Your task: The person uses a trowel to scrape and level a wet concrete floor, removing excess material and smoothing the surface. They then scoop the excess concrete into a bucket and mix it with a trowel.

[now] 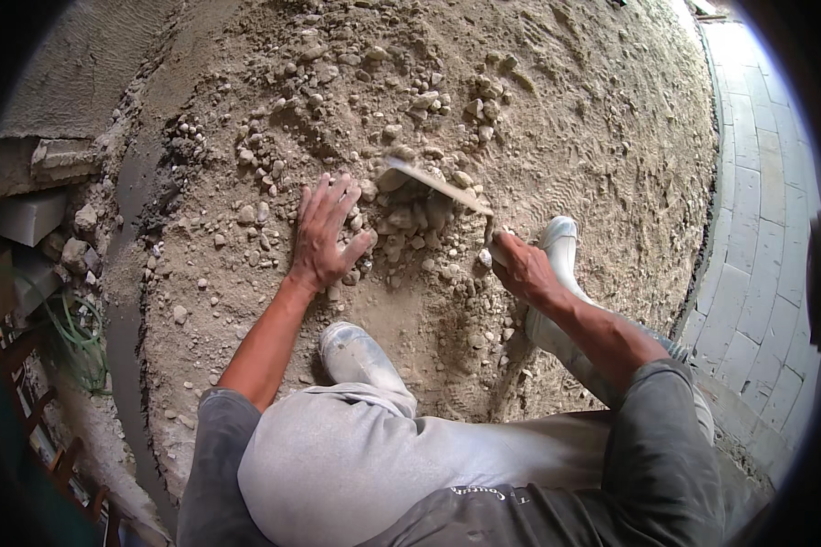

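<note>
My left hand (327, 237) lies with fingers spread on the loose stones and dirt (260, 223), left of a pile of rounded stones (401, 216). My right hand (522, 271) is closed round the handle of a trowel (442, 189), whose pale blade slants up and left over that pile; the blade's underside is hidden. Both my white rubber boots show on the ground, the left (360, 360) below my hands and the right (559, 246) just beside my right hand.
A paved walkway (748, 255) of grey blocks runs along the right. On the left are a strip of wet grey mortar (126, 346), broken concrete ledges (62, 157), concrete blocks (25, 219), a green hose (77, 333) and rusty metal pieces (27, 401).
</note>
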{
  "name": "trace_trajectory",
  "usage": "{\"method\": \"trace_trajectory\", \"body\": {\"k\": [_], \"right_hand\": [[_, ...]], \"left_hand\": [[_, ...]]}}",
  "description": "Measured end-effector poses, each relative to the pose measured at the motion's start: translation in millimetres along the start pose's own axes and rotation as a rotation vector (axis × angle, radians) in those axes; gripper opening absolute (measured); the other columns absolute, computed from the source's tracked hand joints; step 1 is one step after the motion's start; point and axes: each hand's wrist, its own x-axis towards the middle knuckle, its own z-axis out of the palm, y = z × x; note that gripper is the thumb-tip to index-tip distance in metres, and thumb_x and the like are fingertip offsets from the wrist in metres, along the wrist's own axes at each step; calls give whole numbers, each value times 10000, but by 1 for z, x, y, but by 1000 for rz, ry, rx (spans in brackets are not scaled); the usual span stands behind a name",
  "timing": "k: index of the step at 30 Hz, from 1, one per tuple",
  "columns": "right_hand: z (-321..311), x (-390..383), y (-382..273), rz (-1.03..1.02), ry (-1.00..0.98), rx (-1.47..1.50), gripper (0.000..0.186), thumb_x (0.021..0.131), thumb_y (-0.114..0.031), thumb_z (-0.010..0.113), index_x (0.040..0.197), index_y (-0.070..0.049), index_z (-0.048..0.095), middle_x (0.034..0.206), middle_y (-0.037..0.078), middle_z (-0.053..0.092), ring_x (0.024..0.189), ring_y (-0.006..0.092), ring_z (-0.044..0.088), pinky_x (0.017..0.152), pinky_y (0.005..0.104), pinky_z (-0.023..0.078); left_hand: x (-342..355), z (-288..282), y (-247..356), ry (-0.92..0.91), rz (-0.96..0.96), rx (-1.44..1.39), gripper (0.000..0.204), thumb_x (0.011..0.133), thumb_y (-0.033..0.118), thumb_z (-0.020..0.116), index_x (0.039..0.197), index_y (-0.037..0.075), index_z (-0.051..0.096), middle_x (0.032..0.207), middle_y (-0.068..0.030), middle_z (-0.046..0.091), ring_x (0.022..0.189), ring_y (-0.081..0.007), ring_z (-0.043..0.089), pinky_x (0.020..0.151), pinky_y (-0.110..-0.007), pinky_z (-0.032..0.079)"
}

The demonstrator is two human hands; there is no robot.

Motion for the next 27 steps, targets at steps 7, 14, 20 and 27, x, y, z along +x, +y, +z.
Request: {"method": "trace_trajectory", "body": {"k": [7, 14, 20, 27], "right_hand": [[-50, 84, 73, 135, 437, -10, 221, 862, -118, 544, 1067, -111, 464, 750, 146, 540, 562, 264, 511, 493, 379, 432], [-10, 38, 56, 527, -9, 1201, 366, 954, -466, 480, 840, -118, 495, 598, -22, 404, 473, 97, 396, 398, 227, 300], [-24, -9, 14, 145, -61, 389, 266, 899, -286, 584, 951, -58, 458, 724, 66, 514, 635, 188, 523, 549, 311, 426], [-1, -10, -23, 321, -285, 678, 319, 887, -283, 589, 1070, -50, 470, 791, 86, 565, 698, 181, 547, 606, 328, 468]], "left_hand": [[-21, 7, 14, 89, -153, 290, 726, 839, 599, 501, 1383, 122, 434, 1463, -146, 349, 1378, -387, 245, 1106, -573, 129], [-23, 6, 14, 107, -80, 173, 735, 851, 601, 492, 1378, 93, 428, 1446, -164, 359, 1363, -386, 277, 1111, -550, 165], [-25, 4, 12, 103, -67, 265, 719, 830, 605, 520, 1372, 137, 453, 1458, -135, 356, 1375, -371, 257, 1127, -526, 129], [-15, 8, 8, 126, -32, 112, 738, 817, 635, 525, 1367, 147, 466, 1429, -133, 402, 1344, -362, 315, 1116, -480, 216]]}}
